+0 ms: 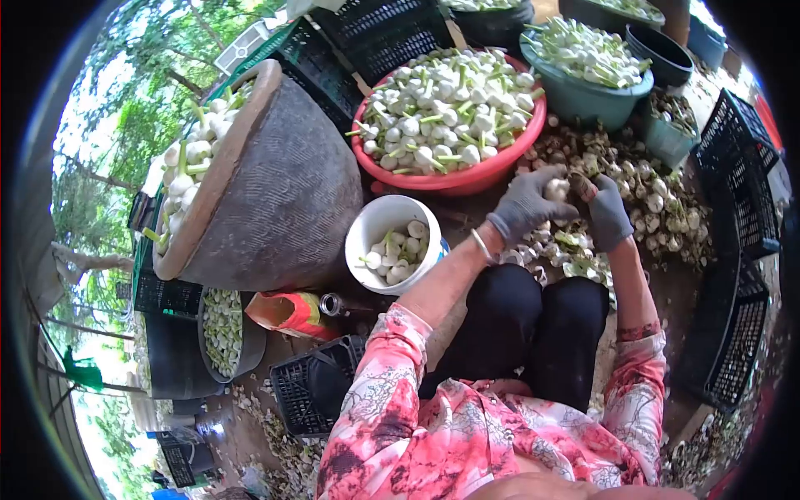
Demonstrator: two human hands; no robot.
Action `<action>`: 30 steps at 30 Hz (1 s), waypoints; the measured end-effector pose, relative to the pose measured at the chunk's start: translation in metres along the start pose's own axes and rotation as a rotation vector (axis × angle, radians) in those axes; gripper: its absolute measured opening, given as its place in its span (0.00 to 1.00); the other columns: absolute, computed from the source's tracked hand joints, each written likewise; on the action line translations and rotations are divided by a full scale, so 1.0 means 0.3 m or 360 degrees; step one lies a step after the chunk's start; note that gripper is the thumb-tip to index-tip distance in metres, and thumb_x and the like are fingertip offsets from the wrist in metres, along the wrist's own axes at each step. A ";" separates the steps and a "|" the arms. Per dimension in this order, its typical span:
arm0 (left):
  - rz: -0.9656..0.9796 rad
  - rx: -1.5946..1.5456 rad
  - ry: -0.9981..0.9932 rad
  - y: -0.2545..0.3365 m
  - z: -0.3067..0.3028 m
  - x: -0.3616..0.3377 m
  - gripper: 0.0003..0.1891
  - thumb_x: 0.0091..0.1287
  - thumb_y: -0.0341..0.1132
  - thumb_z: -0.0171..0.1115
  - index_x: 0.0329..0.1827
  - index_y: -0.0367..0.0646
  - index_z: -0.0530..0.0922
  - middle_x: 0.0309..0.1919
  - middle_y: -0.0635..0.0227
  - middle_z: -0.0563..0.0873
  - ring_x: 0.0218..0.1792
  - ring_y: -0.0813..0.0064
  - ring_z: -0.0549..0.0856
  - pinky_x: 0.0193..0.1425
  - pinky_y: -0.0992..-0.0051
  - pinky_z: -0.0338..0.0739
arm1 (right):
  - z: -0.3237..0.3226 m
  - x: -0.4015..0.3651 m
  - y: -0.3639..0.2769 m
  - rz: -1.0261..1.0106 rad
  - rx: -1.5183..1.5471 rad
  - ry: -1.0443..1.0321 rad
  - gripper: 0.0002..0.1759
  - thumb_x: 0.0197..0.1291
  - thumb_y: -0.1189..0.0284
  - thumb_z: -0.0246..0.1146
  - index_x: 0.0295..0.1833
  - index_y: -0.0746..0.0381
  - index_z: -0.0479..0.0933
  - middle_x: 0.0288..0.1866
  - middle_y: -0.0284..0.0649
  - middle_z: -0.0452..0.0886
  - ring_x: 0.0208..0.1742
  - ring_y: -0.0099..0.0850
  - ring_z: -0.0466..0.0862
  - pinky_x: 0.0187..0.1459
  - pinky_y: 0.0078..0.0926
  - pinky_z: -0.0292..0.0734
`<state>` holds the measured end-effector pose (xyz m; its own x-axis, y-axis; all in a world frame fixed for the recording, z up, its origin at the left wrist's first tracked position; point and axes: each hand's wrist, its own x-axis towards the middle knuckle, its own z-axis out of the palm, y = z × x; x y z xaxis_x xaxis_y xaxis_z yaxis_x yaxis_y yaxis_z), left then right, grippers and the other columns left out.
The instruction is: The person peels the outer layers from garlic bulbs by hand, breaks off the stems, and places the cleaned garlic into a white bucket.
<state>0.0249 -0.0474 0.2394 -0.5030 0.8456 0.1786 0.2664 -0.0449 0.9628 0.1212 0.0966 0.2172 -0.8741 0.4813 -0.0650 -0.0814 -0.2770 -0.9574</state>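
My left hand (530, 207), in a grey glove with a bracelet at the wrist, grips a pale garlic bulb (556, 190) above my knees. Close by on the right is my right hand (609, 215), gloved too, its fingers curled toward the bulb. A brownish piece shows at its fingertips, but I cannot make out what it is. Beyond both hands lies a heap of untrimmed garlic (654, 196) on the ground. Papery peelings (587, 265) are scattered beneath them. To the left stands a white bucket (360, 265) partly filled with peeled garlic bulbs.
A red basin (467, 182) and a teal tub (598, 102) brim with peeled garlic. At the left, a large dark clay-like vessel (279, 179) leans beside the white bucket. Black crates (737, 179) stand along the right. A red-and-yellow bag (302, 317) lies near another crate (304, 398).
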 end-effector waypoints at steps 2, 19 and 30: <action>-0.0475 -0.0761 -0.0170 0.074 -0.017 -0.020 0.33 0.49 0.33 0.74 0.58 0.33 0.72 0.42 0.61 0.83 0.42 0.76 0.82 0.43 0.77 0.78 | 0.004 -0.033 -0.008 -0.0168 0.0205 -0.0121 0.12 0.64 0.69 0.59 0.47 0.67 0.77 0.36 0.32 0.81 0.33 0.20 0.79 0.34 0.19 0.76; -0.0515 -0.0835 0.0027 -0.019 0.035 0.048 0.38 0.62 0.58 0.60 0.63 0.33 0.67 0.44 0.60 0.79 0.44 0.73 0.81 0.47 0.74 0.78 | -0.027 -0.067 0.117 -0.0030 0.0412 -0.0111 0.18 0.56 0.67 0.67 0.47 0.69 0.79 0.39 0.37 0.83 0.36 0.21 0.81 0.38 0.19 0.76; -0.0897 -0.0876 0.0037 -0.114 0.018 -0.027 0.30 0.60 0.52 0.66 0.58 0.41 0.71 0.39 0.65 0.81 0.32 0.75 0.82 0.33 0.79 0.79 | -0.055 -0.069 0.254 -0.0062 -0.0432 0.0056 0.12 0.53 0.77 0.55 0.42 0.68 0.80 0.29 0.35 0.81 0.29 0.22 0.77 0.34 0.23 0.74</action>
<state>0.0241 -0.0498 0.2039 -0.4599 0.8080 -0.3683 -0.4765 0.1254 0.8702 0.1411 0.0791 0.1409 -0.8554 0.5171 -0.0317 0.0207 -0.0270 -0.9994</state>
